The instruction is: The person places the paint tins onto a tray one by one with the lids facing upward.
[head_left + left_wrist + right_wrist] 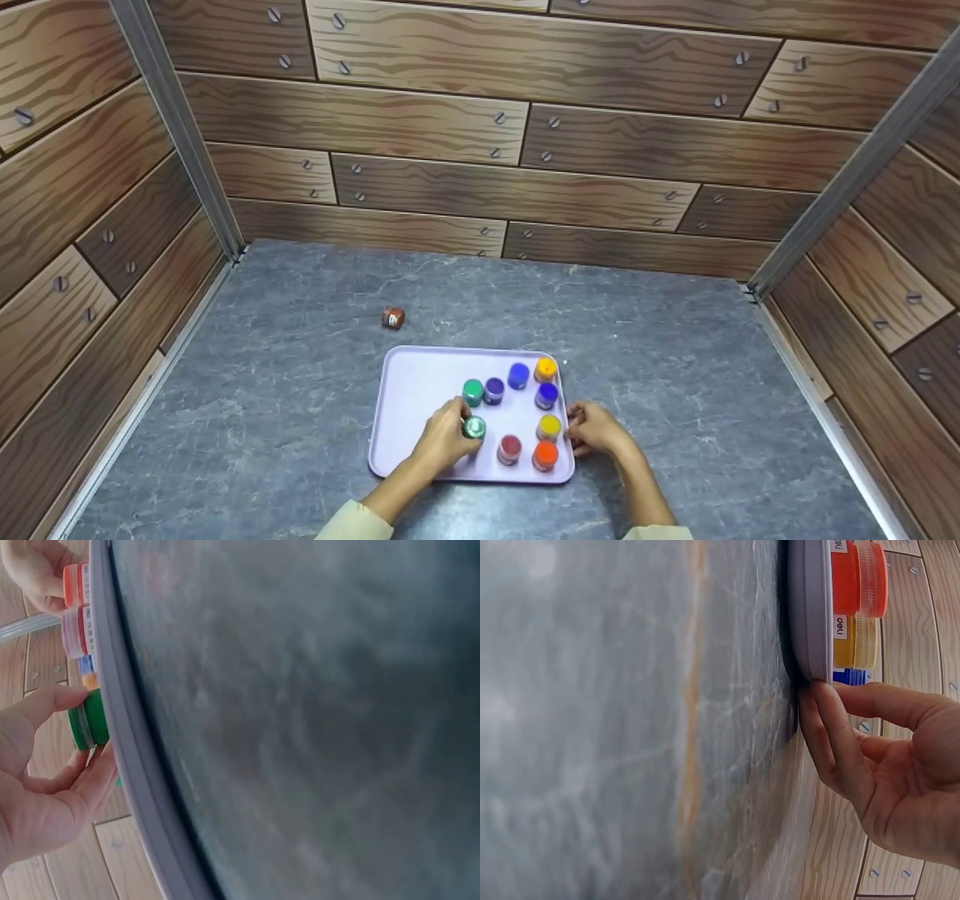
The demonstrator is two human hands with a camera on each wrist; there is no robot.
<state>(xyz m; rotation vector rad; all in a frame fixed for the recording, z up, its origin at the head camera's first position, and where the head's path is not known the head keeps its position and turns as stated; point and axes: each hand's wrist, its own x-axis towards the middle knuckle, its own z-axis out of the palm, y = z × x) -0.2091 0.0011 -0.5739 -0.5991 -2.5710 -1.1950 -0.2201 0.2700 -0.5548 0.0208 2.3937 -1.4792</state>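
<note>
On a lilac tray (pixel 420 367) stand several small paint jars with coloured lids. My left hand (pixel 444 439) holds a dark green paint jar (pixel 91 720) between thumb and fingers, low over the tray's near middle. Behind it are another green jar (pixel 472 392) and a purple jar (pixel 493 391). A dark red jar (pixel 509 448) is to its right. My right hand (pixel 596 429) grips the tray's right rim, thumb at the top edge and fingers against the outer side in the right wrist view. Close by are a yellow jar (pixel 855 641) and an orange-red jar (pixel 859 577).
Beyond the tray, a brown jar (pixel 393 318) lies on the grey marbled table (pixel 300 405). Two blue jars, one of them (pixel 518 376) farther left, and an orange-yellow jar (pixel 545 369) occupy the tray's far right. Wood-patterned walls (pixel 420 120) enclose the back and sides.
</note>
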